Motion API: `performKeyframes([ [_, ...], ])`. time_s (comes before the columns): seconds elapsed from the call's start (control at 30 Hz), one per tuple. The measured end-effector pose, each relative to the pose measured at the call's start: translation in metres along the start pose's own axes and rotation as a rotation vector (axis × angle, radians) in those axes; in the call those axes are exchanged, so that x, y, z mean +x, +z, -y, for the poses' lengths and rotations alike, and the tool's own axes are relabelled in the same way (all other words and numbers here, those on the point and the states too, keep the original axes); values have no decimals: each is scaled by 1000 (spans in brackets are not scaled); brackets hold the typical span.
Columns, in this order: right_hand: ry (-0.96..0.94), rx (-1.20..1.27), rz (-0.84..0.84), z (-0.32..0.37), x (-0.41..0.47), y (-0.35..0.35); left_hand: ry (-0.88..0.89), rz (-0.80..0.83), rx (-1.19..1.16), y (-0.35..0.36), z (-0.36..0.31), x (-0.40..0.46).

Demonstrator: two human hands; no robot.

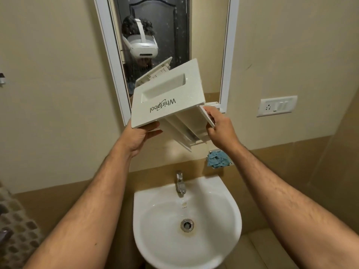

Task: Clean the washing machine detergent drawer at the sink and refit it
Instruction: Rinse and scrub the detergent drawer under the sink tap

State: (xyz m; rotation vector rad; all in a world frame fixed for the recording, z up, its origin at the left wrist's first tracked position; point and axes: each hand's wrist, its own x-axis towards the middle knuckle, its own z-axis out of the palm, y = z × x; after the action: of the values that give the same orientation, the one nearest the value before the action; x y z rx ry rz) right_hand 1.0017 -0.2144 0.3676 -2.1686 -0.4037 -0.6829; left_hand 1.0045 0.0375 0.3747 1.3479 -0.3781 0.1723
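Note:
I hold a white detergent drawer (pixel 171 98) up in the air above the white sink (pixel 219 237), in front of the mirror. Its front panel faces me, tilted, with the Whirlpool logo upside down. My left hand (pixel 142 133) grips the panel's lower left corner from below. My right hand (pixel 218 126) grips the rear end of the drawer body at the right. The drawer's inside is turned away from me.
A metal tap (pixel 180 182) stands at the back of the sink, with no water running. A blue cloth (pixel 218 159) lies in a small wall holder right of the tap. A mirror (pixel 171 35) hangs above; a switch plate (pixel 276 105) is on the right wall.

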Motion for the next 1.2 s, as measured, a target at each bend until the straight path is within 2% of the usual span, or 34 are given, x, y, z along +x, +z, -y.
performKeyframes([
  [0.3,-46,-31,-89,0,2,-5,32,26,35,6,-10,3],
  [0.43,-30,-33,-78,-3,0,-2,17,21,35,6,-5,2],
  [0.77,-86,-66,-122,1,7,-4,22,5,-81,6,-1,6],
  [0.9,-30,-64,-30,-13,-6,8,-94,-53,-132,2,31,-5],
  [1.0,-34,-216,-24,-13,3,4,-188,-66,-206,-1,49,-13],
  [1.1,-35,-423,62,1,25,-10,-319,77,-187,-8,62,-21],
  [1.2,-23,-590,180,14,43,-21,-502,282,-299,-21,84,-31],
])
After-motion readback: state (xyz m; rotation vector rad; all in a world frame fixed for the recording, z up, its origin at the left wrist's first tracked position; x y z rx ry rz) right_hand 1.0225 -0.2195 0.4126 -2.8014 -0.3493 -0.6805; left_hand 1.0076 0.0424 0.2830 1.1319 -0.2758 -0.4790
